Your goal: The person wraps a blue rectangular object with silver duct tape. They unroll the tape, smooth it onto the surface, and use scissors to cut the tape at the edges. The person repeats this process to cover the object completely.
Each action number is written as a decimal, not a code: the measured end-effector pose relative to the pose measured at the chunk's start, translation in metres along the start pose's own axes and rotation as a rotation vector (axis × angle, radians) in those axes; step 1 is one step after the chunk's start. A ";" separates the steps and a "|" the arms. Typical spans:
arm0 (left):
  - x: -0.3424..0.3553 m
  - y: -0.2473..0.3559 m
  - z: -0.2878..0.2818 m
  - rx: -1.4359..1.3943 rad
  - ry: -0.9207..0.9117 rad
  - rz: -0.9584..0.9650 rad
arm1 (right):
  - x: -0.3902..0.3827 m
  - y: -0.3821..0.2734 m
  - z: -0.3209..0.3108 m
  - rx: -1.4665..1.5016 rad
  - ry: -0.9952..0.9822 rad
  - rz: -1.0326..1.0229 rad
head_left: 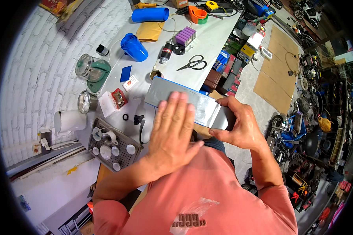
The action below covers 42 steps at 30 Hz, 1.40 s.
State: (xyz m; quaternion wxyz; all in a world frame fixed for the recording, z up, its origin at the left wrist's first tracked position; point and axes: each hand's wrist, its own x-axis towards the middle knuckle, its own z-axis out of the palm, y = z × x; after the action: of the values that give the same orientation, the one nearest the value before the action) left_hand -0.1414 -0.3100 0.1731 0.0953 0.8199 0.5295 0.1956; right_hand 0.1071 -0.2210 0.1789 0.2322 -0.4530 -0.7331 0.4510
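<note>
A long, flat grey block with blue edges (pixel 206 109) is held in front of my chest, slanting down to the right. Its top has a shiny, film-like surface. My left hand (pixel 171 135) lies flat across the left half of that top, fingers straight and side by side, thumb out toward my shirt. At the other end, my right hand (pixel 241 123) grips the block between the thumb on the near edge and the fingers on the far edge. A dark rounded part (pixel 224 119) shows at this end, partly hidden by the right hand.
Beyond the block, the table (pixel 157 64) bears scissors (pixel 192 63), a roll of blue sheet (pixel 134 47), a purple cell pack (pixel 185 36) and an orange tape roll (pixel 198 15). At left are a tray (pixel 121 137) with several small cups and a glass teapot (pixel 88 67).
</note>
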 end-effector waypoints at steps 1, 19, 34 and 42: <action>0.002 0.006 0.006 -0.036 0.008 0.032 | 0.000 -0.001 0.000 0.013 0.003 0.016; 0.018 0.021 0.025 0.111 0.121 0.038 | -0.001 0.013 -0.001 -0.009 -0.003 -0.059; 0.040 -0.071 -0.027 0.001 0.257 -0.122 | 0.035 -0.028 -0.001 -0.202 -0.028 0.000; 0.050 -0.097 -0.023 -0.917 -0.017 -0.533 | 0.046 -0.005 0.004 0.070 0.013 0.050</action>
State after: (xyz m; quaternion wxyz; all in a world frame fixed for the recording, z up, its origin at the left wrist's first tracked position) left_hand -0.2133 -0.2249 0.1697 0.4948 0.5326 0.5790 0.3692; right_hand 0.0796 -0.1840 0.1781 0.2413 -0.4655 -0.7039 0.4792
